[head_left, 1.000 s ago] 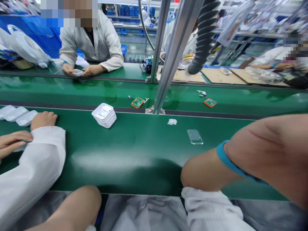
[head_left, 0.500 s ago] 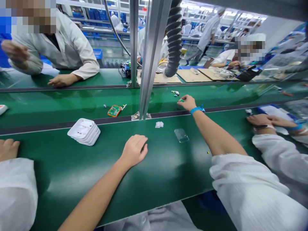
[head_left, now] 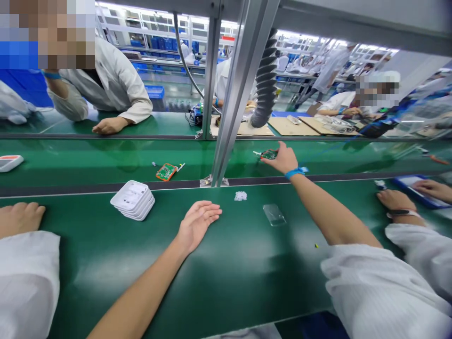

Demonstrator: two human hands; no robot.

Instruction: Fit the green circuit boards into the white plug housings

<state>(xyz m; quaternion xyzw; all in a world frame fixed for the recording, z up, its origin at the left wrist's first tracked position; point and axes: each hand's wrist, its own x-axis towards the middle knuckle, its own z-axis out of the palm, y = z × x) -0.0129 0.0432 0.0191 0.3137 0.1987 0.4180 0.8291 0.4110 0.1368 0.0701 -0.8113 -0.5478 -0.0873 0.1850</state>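
Over the green conveyor belt, my right hand (head_left: pixel 284 159) pinches a small green circuit board (head_left: pixel 270 154) by its edge; a white connector sticks out on its left. A blue band circles that wrist. My left hand (head_left: pixel 199 223) rests on its side on the green table, fingers stretched out and holding nothing. A little pile of small white parts (head_left: pixel 240 196) lies beyond its fingertips. To the right of the pile is a clear plastic piece (head_left: pixel 274 215). A stack of white plastic housings (head_left: pixel 133 200) stands left of my left hand.
Another circuit board with an orange edge (head_left: pixel 166 172) lies on the belt (head_left: pixel 88 165). A metal post (head_left: pixel 231 113) rises at the belt's near edge. Co-workers' hands rest at the far left (head_left: pixel 21 219) and right (head_left: pixel 397 201). A white device (head_left: pixel 10 163) sits on the belt at left.
My right hand has lifted the circuit board, which now shows more fully. My left hand's fingers have straightened and its palm has turned. The white device shows more at the left.
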